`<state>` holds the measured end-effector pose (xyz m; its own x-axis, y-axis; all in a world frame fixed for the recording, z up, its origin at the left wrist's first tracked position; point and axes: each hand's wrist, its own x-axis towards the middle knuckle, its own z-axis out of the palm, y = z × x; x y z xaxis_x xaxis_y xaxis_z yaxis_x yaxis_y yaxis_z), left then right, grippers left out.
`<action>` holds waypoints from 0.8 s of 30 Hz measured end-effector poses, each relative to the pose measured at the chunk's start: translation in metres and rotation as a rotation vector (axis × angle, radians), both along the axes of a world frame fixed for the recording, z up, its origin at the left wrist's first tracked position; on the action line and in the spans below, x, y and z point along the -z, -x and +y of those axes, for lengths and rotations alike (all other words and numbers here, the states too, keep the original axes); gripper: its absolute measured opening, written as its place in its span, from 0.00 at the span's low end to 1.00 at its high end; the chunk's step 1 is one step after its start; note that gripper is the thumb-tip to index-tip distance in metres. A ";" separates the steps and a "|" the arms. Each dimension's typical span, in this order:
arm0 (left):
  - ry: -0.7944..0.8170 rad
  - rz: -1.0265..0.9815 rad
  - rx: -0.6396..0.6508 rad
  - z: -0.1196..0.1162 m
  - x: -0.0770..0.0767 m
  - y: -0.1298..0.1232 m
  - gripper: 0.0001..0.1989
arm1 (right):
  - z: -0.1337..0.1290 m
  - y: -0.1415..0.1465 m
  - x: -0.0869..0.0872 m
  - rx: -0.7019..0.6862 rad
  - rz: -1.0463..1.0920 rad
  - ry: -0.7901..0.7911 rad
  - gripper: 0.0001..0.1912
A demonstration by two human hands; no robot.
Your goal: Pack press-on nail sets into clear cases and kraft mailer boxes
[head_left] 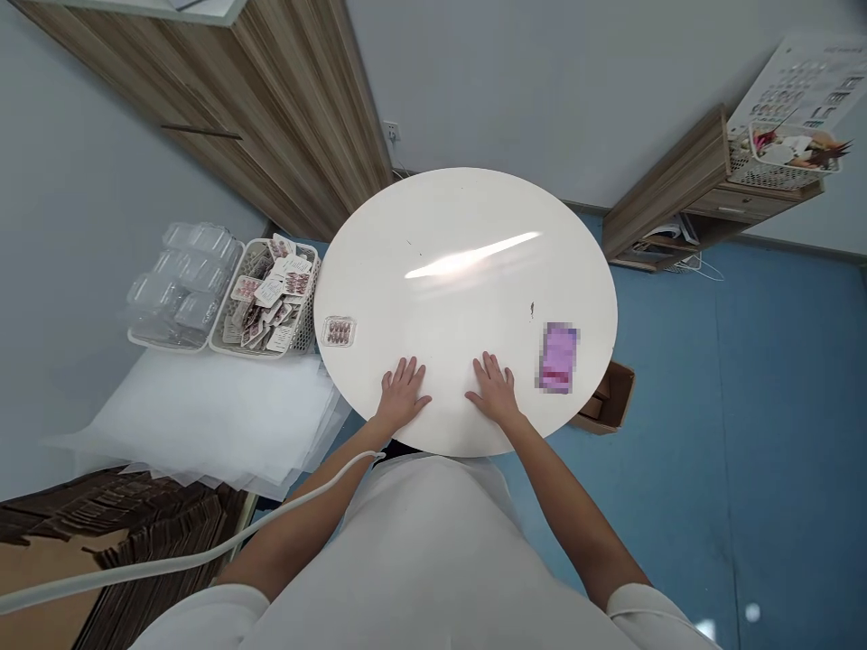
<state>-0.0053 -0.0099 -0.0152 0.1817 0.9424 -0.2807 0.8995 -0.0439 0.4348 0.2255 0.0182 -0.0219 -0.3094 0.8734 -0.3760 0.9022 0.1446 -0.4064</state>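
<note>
My left hand (402,394) lies palm down near the front edge of the round white table (467,208), its fingers spread and nothing in it. To the right, my right hand (494,390) rests flat on the same surface, also with fingers apart and empty. Left of my left hand sits a small clear plastic box (339,331) with rows of dark reddish pieces inside. On the other side, past my right hand, lies a purple rectangular item (559,358), blurred out so its kind does not show. A small dark mark (532,310) is on the tabletop above it.
Left of the table, a white basket (302,336) holds many small printed cards; another basket (169,344) holds clear plastic boxes. White sheets (203,406) lie below them. A cardboard box (618,397) stands on the floor at right. A white cable (271,515) crosses my left arm.
</note>
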 end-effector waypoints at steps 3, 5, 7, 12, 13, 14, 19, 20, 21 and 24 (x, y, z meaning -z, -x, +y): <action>0.005 -0.036 -0.001 0.000 -0.001 0.001 0.28 | -0.004 0.002 -0.003 0.026 -0.020 0.005 0.35; -0.006 -0.054 0.011 -0.002 -0.001 0.004 0.29 | -0.010 0.006 -0.006 0.079 -0.047 -0.014 0.35; -0.033 -0.073 0.019 -0.004 -0.002 0.013 0.30 | -0.016 0.016 -0.010 0.148 -0.067 -0.058 0.35; -0.118 -0.096 -0.148 -0.002 -0.005 0.069 0.33 | -0.013 0.075 -0.021 0.164 0.034 -0.142 0.31; -0.129 -0.111 -0.222 0.000 -0.005 0.085 0.34 | -0.009 0.091 -0.022 0.153 0.072 -0.128 0.31; -0.136 -0.135 -0.309 0.003 -0.004 0.102 0.35 | -0.004 0.108 -0.022 0.146 0.114 -0.103 0.31; -0.137 -0.442 -0.614 0.026 0.003 0.171 0.41 | 0.022 0.186 -0.018 0.184 0.360 0.070 0.30; -0.107 -0.507 -0.634 0.030 0.005 0.179 0.40 | 0.026 0.198 -0.017 0.201 0.398 0.092 0.30; -0.071 -0.563 -0.647 0.035 0.006 0.185 0.40 | 0.030 0.209 -0.017 0.222 0.437 0.117 0.30; 0.023 -0.656 -0.681 0.045 0.010 0.193 0.37 | 0.037 0.237 -0.018 0.297 0.581 0.218 0.32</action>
